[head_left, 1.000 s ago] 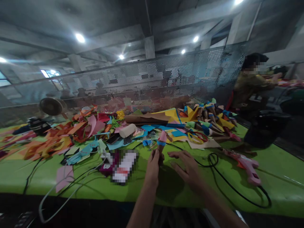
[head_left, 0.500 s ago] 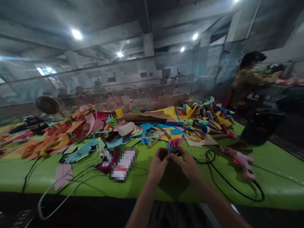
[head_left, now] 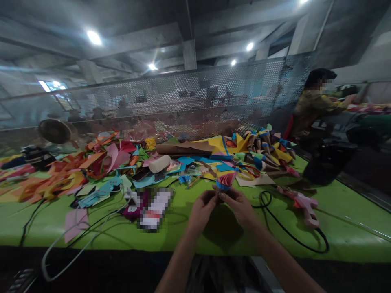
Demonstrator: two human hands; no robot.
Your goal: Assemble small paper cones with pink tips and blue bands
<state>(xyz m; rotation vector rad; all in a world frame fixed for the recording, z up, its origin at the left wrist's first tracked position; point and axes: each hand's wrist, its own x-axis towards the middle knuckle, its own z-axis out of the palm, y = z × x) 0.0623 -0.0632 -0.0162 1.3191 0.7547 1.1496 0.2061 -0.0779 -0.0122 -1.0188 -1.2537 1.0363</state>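
- Clock directions run from the meeting point of the hands, with 12 straight ahead.
- At the centre, a small paper flower [head_left: 225,179], apparently raised above the bench [head_left: 177,240] and rising at 12 o'clock from the fingertips.
- Left hand [head_left: 203,206] at about 7 o'clock from the flower, right hand [head_left: 240,205] at about 5; grip of each closed, pinching the narrow base together from either side.
- Long axis near upright, with the top leaning toward 1 o'clock; bloom slightly on the right hand's side, so nearer to that hand than to the left.
- Lower end covered by fingers and thumbs; impossible to tell its length.
- Pink paper in curved, layered ridges like a fan, drawn to a point at the upper right; blue collar directly below, just above the fingertips.
- Under the hands, a smooth green covering with a soft sheen and a dark shadow.
- At 3 o'clock, well apart from the right hand: a hard, pink glue gun [head_left: 310,211], lying on its side.
- At 9 o'clock, near the left hand: a flat oblong [head_left: 157,207] with a pale, blurred-out face.
- At 10 o'clock, a plain off-white roll [head_left: 160,163]; beyond, toward 9, crumpled orange paper [head_left: 61,175].
- At 11 o'clock, a long, loosely curled brown sheet [head_left: 183,148].
- Between 1 and 2 o'clock, a heap of brown paper cones [head_left: 264,150] with blue bands.
- Farther off at 2 o'clock, a person [head_left: 314,106], turned sideways.
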